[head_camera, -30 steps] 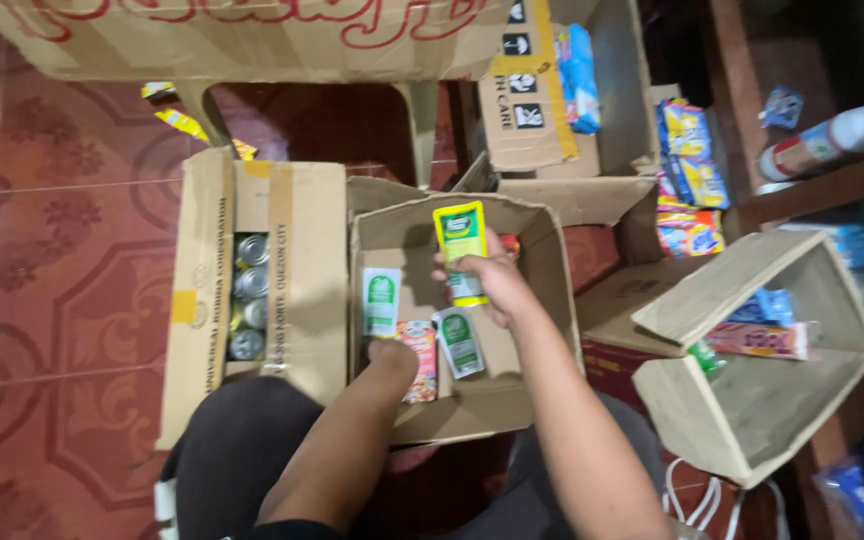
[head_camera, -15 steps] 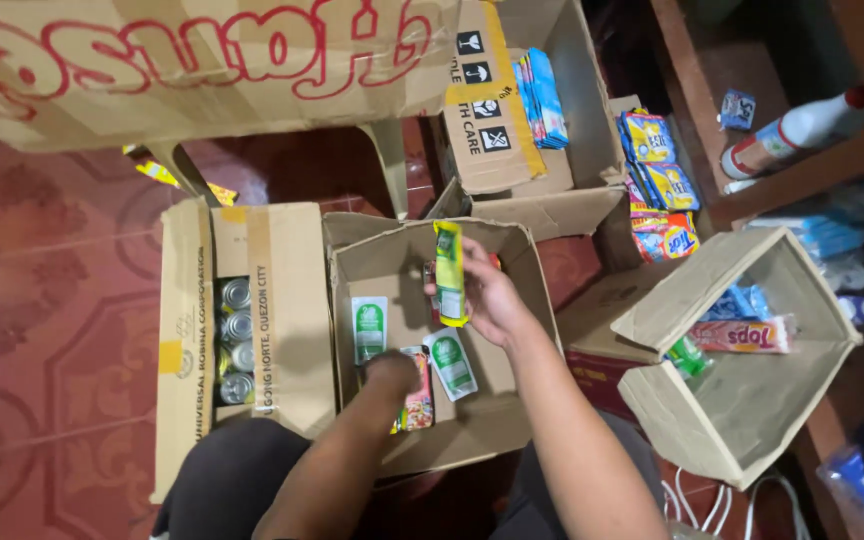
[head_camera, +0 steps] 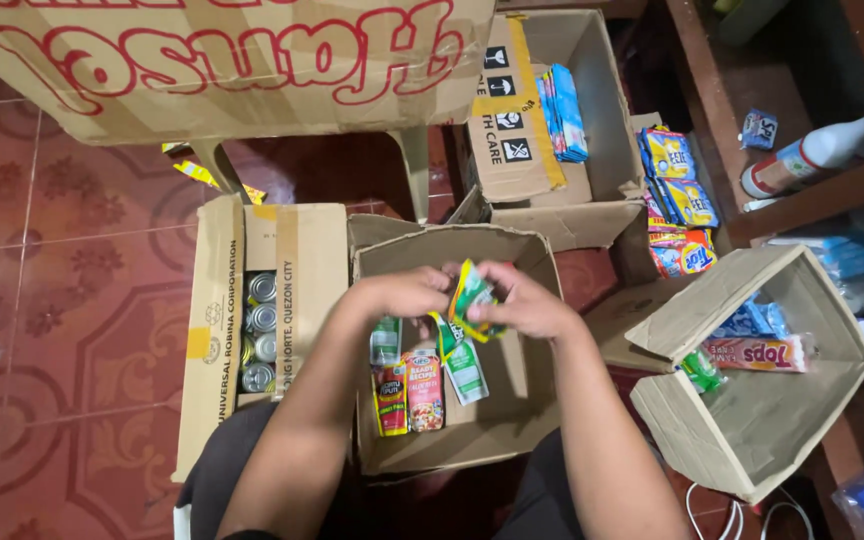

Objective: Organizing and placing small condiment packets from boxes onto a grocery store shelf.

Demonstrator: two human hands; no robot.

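Note:
Both hands meet over an open cardboard box [head_camera: 527, 400] between my knees. My left hand [head_camera: 407, 293] and my right hand [head_camera: 522, 300] together grip a strip of green and yellow sachets [head_camera: 470, 300], which hangs down into the box. On the box floor lie a green and white pouch [head_camera: 466, 371], a red pouch [head_camera: 423, 390], another red pouch [head_camera: 389, 400] and a green pouch [head_camera: 385, 340] beside my left forearm.
A box with several tin cans [head_camera: 257, 330] stands to the left. A big printed carton [head_camera: 222, 60] lies at the top. Behind is a box with blue packets [head_camera: 562, 110]. At right, a tilted box [head_camera: 752, 420] holds packets. A white bottle [head_camera: 812, 155] lies on a shelf.
My left hand has risen from the pouches in the box to join the right hand on the sachet strip, which has come down and folded between both hands. The camera has moved closer.

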